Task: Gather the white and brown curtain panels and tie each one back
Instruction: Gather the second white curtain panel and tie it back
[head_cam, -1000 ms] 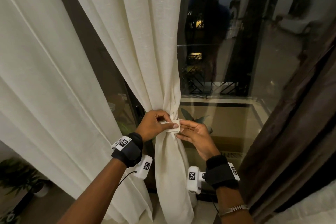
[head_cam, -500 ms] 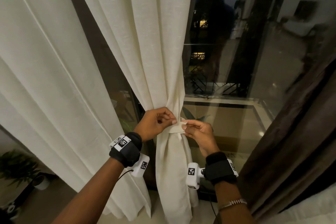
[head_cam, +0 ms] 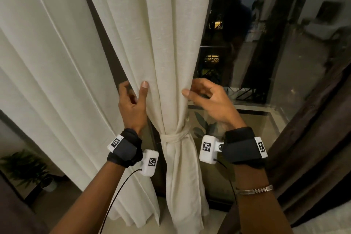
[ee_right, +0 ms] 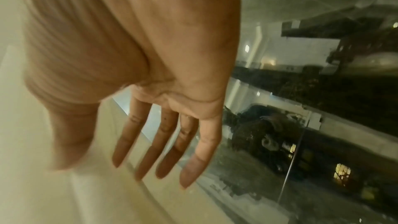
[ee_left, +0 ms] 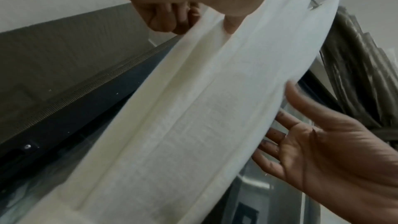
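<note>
At the window, the white curtain panel (head_cam: 167,47) hangs gathered into a narrow column, cinched low down by a white fabric tie-back (head_cam: 175,137) knotted around it; below the knot the cloth flares loosely toward the floor. Both hands sit above the knot, flanking the gathered folds. The left hand (head_cam: 133,104), at about nine o'clock of the bundle, has its thumb laid on the front of the cloth and its fingers curled behind the panel's edge, so it grips a fold. The right hand (head_cam: 210,100), at about three o'clock, is spread and relaxed, its thumb tip just touching the panel's right edge; in the right wrist view its fingers (ee_right: 165,135) are straight and apart, holding nothing.

Judging by the finished knot, tying of this panel looks done, and the step in hand seems to be dressing the folds above the tie so they drape evenly. A second white panel (head_cam: 43,81) hangs loose at nine o'clock of the frame, and the brown curtain panel (head_cam: 311,138) hangs at three to four o'clock, not visibly tied in these views. The next move calls for releasing the white cloth without dragging the knot, then turning to a loose panel and sweeping its width into one bunch.
</note>
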